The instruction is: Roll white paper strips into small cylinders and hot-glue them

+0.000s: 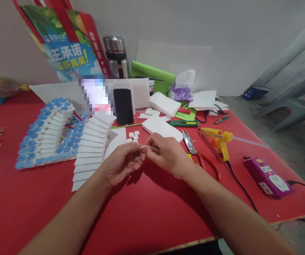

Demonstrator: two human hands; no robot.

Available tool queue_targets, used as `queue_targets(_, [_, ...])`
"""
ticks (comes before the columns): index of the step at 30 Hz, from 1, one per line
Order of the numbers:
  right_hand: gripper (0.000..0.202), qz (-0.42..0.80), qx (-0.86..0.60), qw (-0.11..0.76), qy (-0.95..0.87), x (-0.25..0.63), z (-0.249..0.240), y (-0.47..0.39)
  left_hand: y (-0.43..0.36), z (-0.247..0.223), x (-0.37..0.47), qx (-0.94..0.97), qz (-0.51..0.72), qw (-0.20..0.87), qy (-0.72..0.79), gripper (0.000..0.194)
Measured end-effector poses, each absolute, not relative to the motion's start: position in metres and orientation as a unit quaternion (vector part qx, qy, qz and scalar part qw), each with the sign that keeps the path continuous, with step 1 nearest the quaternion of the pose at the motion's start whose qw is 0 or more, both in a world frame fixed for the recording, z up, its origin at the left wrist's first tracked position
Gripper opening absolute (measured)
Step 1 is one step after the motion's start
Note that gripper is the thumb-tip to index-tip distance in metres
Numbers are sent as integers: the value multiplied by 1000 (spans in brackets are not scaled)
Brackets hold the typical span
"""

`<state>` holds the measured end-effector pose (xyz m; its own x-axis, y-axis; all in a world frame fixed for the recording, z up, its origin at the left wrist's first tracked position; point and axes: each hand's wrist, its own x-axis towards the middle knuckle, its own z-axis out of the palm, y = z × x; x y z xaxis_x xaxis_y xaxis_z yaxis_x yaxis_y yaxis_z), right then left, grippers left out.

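Observation:
My left hand (pixel 124 161) and my right hand (pixel 167 152) meet over the middle of the red table. A small white piece (pixel 143 146), perhaps paper, is pinched between the fingertips of both. A thin dark object (pixel 155 150) shows in my right hand's grip; its kind is unclear. Just beyond my fingers sit several small white discs (pixel 133 135). Left of my left hand, white blocks (pixel 91 150) fan out in a stepped curve. Beside them stands a curved structure (pixel 48 136) of white rolls with blue tops. Red-handled shears (pixel 193 145) lie right of my right hand.
A yellow glue gun (pixel 217 138) and a purple power strip (pixel 269 177) are at the right, with cords trailing. Behind my hands are a green cutter knife (pixel 184 123), white boards (pixel 161 129), a dark phone (pixel 123 106) and a steel flask (pixel 116 58).

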<state>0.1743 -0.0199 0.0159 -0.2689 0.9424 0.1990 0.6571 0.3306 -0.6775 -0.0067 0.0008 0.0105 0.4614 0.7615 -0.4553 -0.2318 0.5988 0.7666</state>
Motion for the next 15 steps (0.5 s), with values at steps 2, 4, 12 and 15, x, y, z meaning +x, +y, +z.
queue_targets(2, [5, 243, -527, 296, -759, 174, 16, -19, 1, 11, -8, 321, 311, 795, 411, 18])
queue_targets(4, [5, 264, -526, 312, -746, 174, 15, -19, 1, 11, -10, 337, 295, 795, 409, 23])
queue_targets(12, [9, 430, -542, 410, -595, 168, 6, -16, -2, 10, -4, 431, 374, 702, 426, 24])
queue_targets(15, [10, 512, -517, 428, -536, 164, 4, -16, -8, 8, -1, 511, 399, 601, 467, 19])
